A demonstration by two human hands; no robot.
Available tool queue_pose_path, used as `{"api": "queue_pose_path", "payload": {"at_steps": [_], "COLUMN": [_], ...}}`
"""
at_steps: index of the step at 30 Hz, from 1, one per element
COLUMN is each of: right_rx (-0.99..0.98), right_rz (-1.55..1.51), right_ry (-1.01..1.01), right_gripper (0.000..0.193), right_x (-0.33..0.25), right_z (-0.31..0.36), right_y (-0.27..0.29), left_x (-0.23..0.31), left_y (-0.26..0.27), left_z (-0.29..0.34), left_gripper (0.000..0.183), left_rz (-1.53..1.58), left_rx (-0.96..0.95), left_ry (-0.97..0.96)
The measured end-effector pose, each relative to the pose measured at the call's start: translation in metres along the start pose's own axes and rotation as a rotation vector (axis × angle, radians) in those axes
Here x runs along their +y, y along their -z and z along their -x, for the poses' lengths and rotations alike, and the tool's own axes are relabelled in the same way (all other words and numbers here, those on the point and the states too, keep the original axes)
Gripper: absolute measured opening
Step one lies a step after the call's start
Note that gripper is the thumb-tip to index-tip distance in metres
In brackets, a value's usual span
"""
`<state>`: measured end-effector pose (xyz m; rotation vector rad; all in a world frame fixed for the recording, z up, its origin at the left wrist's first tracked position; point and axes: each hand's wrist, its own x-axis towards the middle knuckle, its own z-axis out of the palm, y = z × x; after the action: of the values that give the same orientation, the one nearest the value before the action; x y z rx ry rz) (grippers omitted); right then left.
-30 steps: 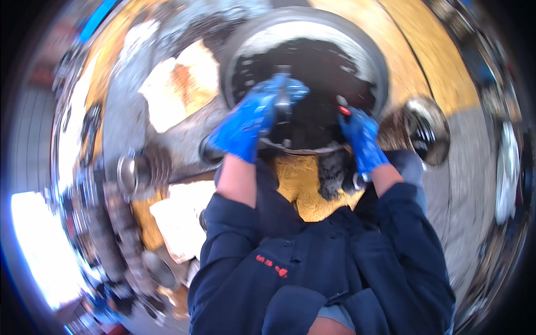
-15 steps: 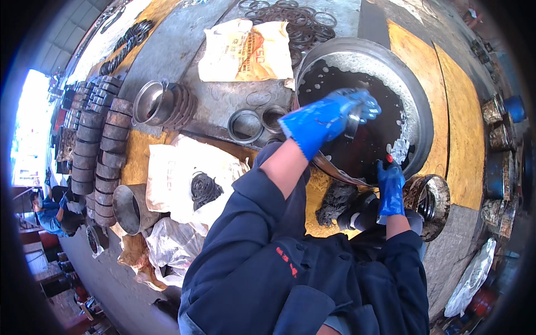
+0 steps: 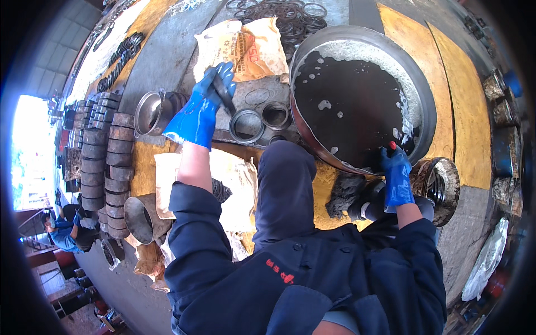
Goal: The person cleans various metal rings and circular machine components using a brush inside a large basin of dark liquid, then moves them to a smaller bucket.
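My left hand (image 3: pixel 207 97), in a wet blue rubber glove, is closed on a dark ring (image 3: pixel 224 96) seen nearly edge-on. It is above the floor plate, just left of two metal rings (image 3: pixel 246 126) lying side by side. My right hand (image 3: pixel 395 165), gloved alike, is at the near right rim of a large round basin (image 3: pixel 422 95). Its fingers close round a red-tipped tool (image 3: pixel 392 145), mostly hidden by the glove. Dark liquid (image 3: pixel 346 106) with whitish foam along the far and right sides fills the basin.
A printed paper sack (image 3: pixel 241 49) lies beyond my left hand, with a heap of thin dark rings (image 3: pixel 293 22) behind it. Stacked metal cylinders (image 3: pixel 120 162) and a metal pot (image 3: pixel 149 114) stand left. A grimy drum-like ring (image 3: pixel 444 190) sits right. Another person (image 3: pixel 67 230) works far left.
My left hand has carried the dark ring from over the basin leftward, to above the floor plate near the sack. The right hand stays at the basin's near right rim.
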<state>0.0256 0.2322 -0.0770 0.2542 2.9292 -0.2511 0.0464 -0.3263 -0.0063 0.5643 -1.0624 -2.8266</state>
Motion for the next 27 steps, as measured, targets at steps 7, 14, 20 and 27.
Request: {"api": "queue_pose_path", "payload": {"at_steps": [7, 14, 20, 27], "right_rx": [0.099, 0.074, -0.071, -0.01], "right_rz": [-0.079, -0.045, -0.087, -0.143], "right_ry": [0.102, 0.088, 0.04, 0.171], "right_gripper": [0.04, 0.035, 0.034, 0.026], "right_x": [-0.011, 0.022, -0.006, 0.013], "right_z": [0.011, 0.005, 0.013, 0.01], "right_y": [-0.005, -0.008, 0.011, 0.001], "left_x": [-0.008, -0.072, -0.133, -0.182], "left_y": [0.172, 0.141, 0.165, 0.178], "left_z": [0.007, 0.006, -0.018, -0.039], "left_gripper": [0.034, 0.023, 0.03, 0.02], "left_rz": [0.004, -0.817, -1.898, -2.255], "left_rx": [0.063, 0.408, 0.664, 0.507], "left_ry": [0.07, 0.026, 0.043, 0.171]}}
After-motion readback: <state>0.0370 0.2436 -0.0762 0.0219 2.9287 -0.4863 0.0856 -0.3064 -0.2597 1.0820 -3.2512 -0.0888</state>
